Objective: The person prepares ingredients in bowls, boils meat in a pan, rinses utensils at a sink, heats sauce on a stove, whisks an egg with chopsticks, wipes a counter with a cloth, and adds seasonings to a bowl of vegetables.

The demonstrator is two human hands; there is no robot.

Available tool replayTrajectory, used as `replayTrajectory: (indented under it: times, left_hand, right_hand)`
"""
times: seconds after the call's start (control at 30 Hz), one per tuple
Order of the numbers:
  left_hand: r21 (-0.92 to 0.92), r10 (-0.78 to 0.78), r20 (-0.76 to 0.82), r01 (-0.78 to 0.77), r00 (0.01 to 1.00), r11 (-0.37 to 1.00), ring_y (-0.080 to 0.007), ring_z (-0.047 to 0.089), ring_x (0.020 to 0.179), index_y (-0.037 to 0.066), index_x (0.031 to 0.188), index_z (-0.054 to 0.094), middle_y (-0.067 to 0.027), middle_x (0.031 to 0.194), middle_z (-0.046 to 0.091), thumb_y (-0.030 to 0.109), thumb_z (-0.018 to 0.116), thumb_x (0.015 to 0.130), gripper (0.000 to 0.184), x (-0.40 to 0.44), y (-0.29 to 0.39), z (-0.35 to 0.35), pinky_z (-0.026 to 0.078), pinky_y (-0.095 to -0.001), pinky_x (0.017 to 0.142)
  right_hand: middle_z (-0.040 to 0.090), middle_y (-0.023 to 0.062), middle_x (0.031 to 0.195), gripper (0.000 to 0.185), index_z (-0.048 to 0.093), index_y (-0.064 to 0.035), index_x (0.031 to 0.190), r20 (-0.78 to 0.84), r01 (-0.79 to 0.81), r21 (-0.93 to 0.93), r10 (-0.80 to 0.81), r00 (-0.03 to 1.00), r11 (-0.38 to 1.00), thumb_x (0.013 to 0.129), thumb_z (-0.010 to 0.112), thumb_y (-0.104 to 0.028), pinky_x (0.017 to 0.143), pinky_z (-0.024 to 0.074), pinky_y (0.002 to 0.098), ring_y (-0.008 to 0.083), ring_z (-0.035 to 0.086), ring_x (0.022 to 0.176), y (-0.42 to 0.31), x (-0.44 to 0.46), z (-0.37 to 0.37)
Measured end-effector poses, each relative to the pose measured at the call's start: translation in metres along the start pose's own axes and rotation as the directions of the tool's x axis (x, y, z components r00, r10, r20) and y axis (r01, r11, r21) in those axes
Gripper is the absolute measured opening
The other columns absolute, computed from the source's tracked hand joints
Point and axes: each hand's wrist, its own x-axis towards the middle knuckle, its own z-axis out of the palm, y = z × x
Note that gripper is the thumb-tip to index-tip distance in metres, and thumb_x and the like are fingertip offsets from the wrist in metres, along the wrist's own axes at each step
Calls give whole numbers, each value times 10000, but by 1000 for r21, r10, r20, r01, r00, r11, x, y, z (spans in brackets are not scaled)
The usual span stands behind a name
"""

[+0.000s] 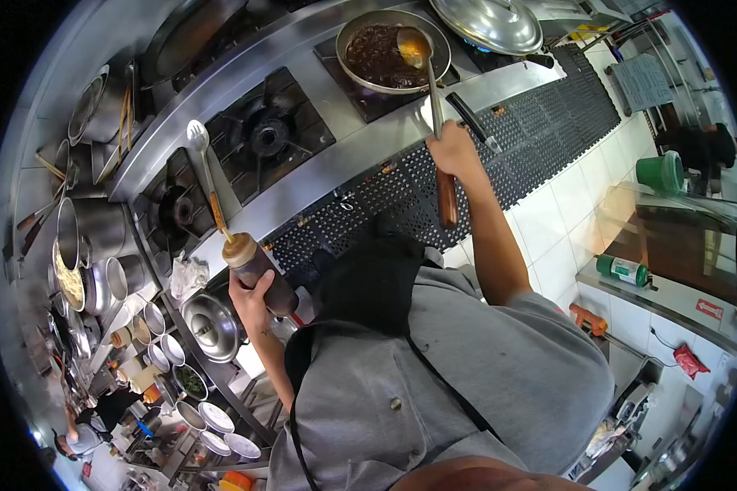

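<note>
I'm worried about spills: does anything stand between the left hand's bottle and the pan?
Nothing visible stands between the bottle and the pan; only the low stovetop lies along the way. The ladle, held in the right hand, enters farther right.

Pale tiles shine across the floor, and here comes a black perforated mat, sweeping right alongside the steel range, where light glints off the metal! Over on the right, a pale counter bears a red arrow sign above white tiling
</note>
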Motion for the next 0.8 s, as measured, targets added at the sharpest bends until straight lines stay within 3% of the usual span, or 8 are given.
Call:
replayTrajectory:
  times: [0.1, 0.17, 0.23, 0.37, 0.43, 0.6, 0.7, 0.8]
  left_hand:
    - [-4, 22, 3, -22, 1000, 1000, -178, 613, 931, -35, 1179, 542, -95, 1051, 634, 36, 785, 705, 537, 6, 0, 22, 474, -312, 870]
    - [17, 23, 5, -23, 1000, 1000, -176, 618, 908, -29, 1177, 546, -91, 1034, 640, 33, 787, 707, 532, 11, 3, 37, 480, -310, 857]
    - [44, 34, 18, -35, 999, 998, -174, 620, 898, -22, 1168, 553, -86, 1023, 643, 36, 791, 707, 522, 21, 5, 52, 485, -310, 847]
    - [187, 105, 80, -118, 991, 975, -175, 616, 886, -18, 1137, 565, -84, 1001, 644, 68, 804, 701, 505, 46, 25, 80, 488, -313, 835]
    - [400, 182, 112, -212, 977, 892, -178, 614, 851, -20, 1086, 586, -82, 942, 652, 155, 836, 683, 505, 58, 44, 95, 493, -319, 812]
    - [666, 295, 208, -356, 933, 655, -219, 612, 786, -28, 970, 597, -150, 881, 665, 273, 856, 639, 517, 97, 91, 127, 487, -350, 751]
    - [659, 357, 237, -419, 904, 624, -238, 614, 775, -31, 977, 600, -168, 870, 666, 303, 853, 641, 537, 116, 110, 142, 490, -366, 755]
    - [663, 389, 226, -434, 893, 610, -233, 610, 784, -30, 984, 600, -163, 881, 666, 301, 854, 644, 538, 126, 123, 153, 488, -363, 759]
  right_hand:
    - [646, 309, 857, 389, 558, 131, 919, 25, 88, 36, -89, 996, 995, 825, 610, -244, 740, 518, 468, 429, 664, 822, 19, 3, -8]
    - [621, 183, 709, 333, 568, 99, 880, 414, -276, 553, 28, 910, 786, 818, 627, -223, 543, 500, 397, 283, 643, 595, 19, 14, -28]
    - [558, 89, 640, 293, 569, 71, 846, 426, -309, 713, -39, 904, 629, 812, 639, -211, 430, 418, 325, 160, 546, 473, 33, 30, -19]
    - [613, 203, 722, 286, 562, 65, 878, 158, -28, 478, -54, 986, 878, 807, 629, -204, 625, 521, 432, 348, 660, 691, 40, 49, 5]
    - [631, 279, 852, 305, 540, 69, 941, -129, 175, 45, -168, 977, 983, 809, 621, -195, 765, 514, 490, 441, 643, 860, 42, 44, 3]
    - [627, 313, 881, 309, 519, 70, 978, -183, 173, -39, -178, 967, 984, 812, 605, -175, 794, 495, 525, 469, 622, 886, 67, 63, 7]
    - [623, 246, 752, 270, 524, 57, 929, -145, 265, 72, -253, 957, 962, 824, 600, -180, 669, 525, 485, 400, 659, 728, 78, 71, 9]
    - [551, 81, 652, 199, 528, 16, 826, 330, -210, 695, -46, 943, 688, 844, 599, -168, 427, 436, 312, 165, 550, 464, 60, 48, -8]
